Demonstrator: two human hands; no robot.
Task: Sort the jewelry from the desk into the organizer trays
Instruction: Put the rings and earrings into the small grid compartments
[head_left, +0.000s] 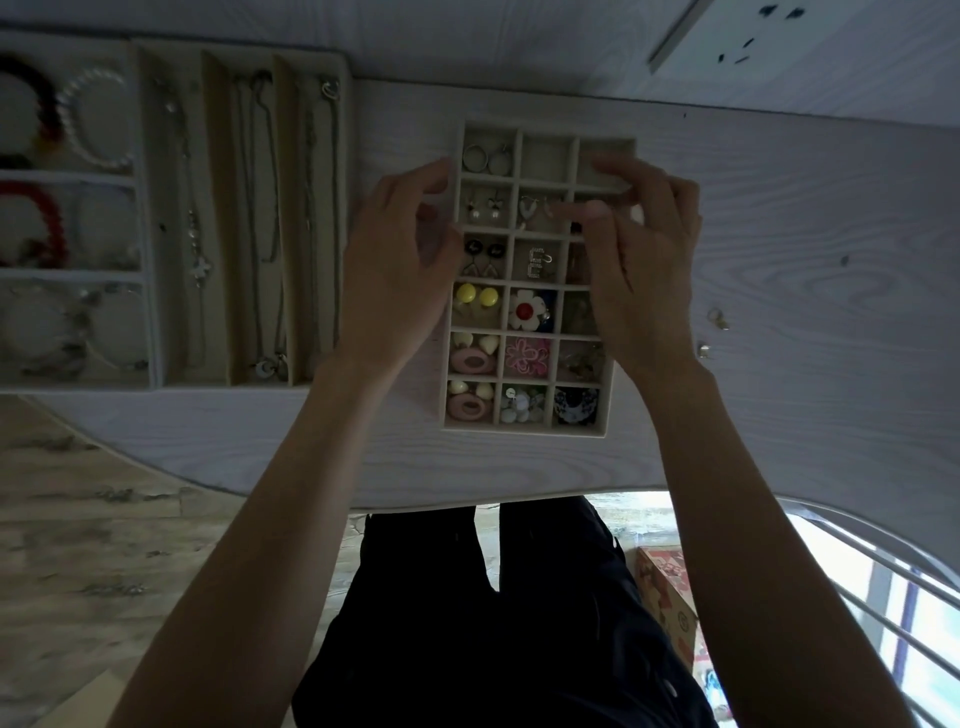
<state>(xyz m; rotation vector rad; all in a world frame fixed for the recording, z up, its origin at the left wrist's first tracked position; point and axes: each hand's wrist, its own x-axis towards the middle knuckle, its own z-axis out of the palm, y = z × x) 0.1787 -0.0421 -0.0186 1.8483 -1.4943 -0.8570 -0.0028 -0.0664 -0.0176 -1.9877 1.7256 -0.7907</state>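
Note:
A beige grid organizer tray (540, 132) lies mid-desk, and most of its small compartments hold earrings, rings and flower pieces. My left hand (395, 270) hovers at the tray's left wall with loosely curled fingers and holds nothing that I can see. My right hand (639, 249) is over the tray's right column. Its thumb and curled fingertips come close together above the second-row compartments, and whether they pinch a small piece is hidden. Two small loose jewelry pieces (719, 318) lie on the desk to the right of the tray.
A beige necklace tray (218, 218) with long slots of chains sits to the left. Beside it, at the far left, is a white bracelet tray (72, 177) holding bead bracelets. The desk's curved front edge (311, 488) runs below the trays. A wall socket (748, 44) is at the back right.

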